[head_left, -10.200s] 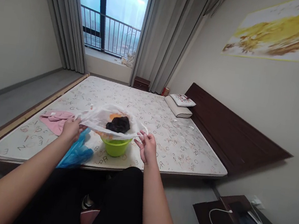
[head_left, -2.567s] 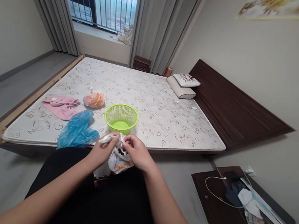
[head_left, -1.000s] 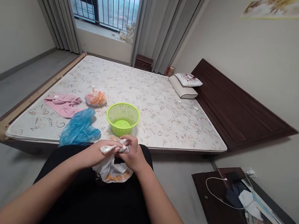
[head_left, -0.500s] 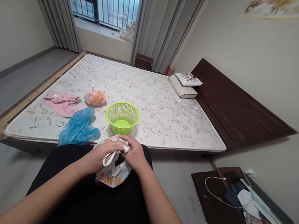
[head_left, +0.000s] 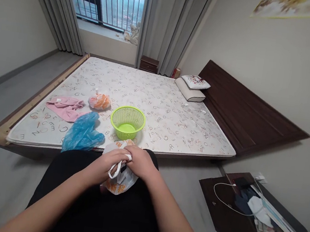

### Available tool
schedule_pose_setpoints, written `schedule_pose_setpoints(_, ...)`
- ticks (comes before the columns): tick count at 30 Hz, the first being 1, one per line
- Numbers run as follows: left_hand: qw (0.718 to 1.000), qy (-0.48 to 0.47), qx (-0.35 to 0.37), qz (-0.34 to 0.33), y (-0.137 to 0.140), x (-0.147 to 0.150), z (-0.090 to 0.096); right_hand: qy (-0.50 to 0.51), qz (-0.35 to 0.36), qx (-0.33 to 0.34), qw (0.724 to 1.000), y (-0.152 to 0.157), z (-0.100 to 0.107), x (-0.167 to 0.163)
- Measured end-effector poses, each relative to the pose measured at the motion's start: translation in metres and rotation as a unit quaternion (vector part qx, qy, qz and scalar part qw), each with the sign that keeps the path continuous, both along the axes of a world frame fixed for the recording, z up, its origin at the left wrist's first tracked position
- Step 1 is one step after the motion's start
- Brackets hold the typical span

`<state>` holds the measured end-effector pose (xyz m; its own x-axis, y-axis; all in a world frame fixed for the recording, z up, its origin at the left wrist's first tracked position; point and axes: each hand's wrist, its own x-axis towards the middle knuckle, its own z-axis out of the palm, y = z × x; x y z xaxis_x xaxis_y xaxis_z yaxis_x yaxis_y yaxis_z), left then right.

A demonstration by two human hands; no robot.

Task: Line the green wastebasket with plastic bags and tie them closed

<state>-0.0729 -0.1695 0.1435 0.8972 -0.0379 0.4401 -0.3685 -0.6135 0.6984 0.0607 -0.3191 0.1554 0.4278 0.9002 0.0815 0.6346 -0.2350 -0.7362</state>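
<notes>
A white plastic bag (head_left: pixel 119 186) with orange print lies over my lap. My left hand (head_left: pixel 109 164) grips it from the left, and a white handle loop hangs out by the fingers. My right hand (head_left: pixel 140 161) is closed on the bag's top from the right, its fingers meeting those of my left hand. What the bag contains, if anything, is hidden. Just beyond my hands a lime-green plastic basket (head_left: pixel 126 132) stands upright at the mattress edge. To its left lies a crumpled blue plastic bag (head_left: pixel 81 133).
On the mattress (head_left: pixel 152 96) are a pink garment (head_left: pixel 65 107), an orange-and-white bundled plastic bag (head_left: pixel 99 101) and two stacked pillows (head_left: pixel 191 92) near the headboard (head_left: pixel 247 117). At the right, a dark nightstand (head_left: pixel 215 201) carries a cable and several items.
My fingers have shifted slightly on the bag, my right hand now lying further over its top. The basket and the things on the bed stay where they were.
</notes>
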Motion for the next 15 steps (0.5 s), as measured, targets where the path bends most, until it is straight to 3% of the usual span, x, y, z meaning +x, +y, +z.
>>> schedule_pose_setpoints(2, 1.000, -0.004, 0.000, 0.000, 0.000, -0.001, -0.002, 0.012, -0.017, -0.007, 1.000, -0.002, -0.001, 0.002)
schedule_pose_setpoints(5, 1.000, -0.001, 0.002, -0.005, 0.006, -0.002, 0.001, 0.117, -0.006, 0.009, 0.993, -0.010, -0.001, 0.010)
schedule_pose_setpoints(9, 1.000, 0.025, -0.013, -0.014, 0.014, -0.004, 0.010, 0.294, 0.039, 0.036, 0.954, -0.021, 0.000, 0.025)
schedule_pose_setpoints(13, 1.000, 0.004, -0.015, 0.003, 0.014, -0.004, 0.009, 0.349, -0.046, 0.162, 0.922, -0.018, -0.001, 0.025)
schedule_pose_setpoints(15, 1.000, -0.023, 0.005, 0.011, 0.012, -0.003, 0.006, 0.381, -0.095, 0.226, 0.892, -0.013, -0.003, 0.020)
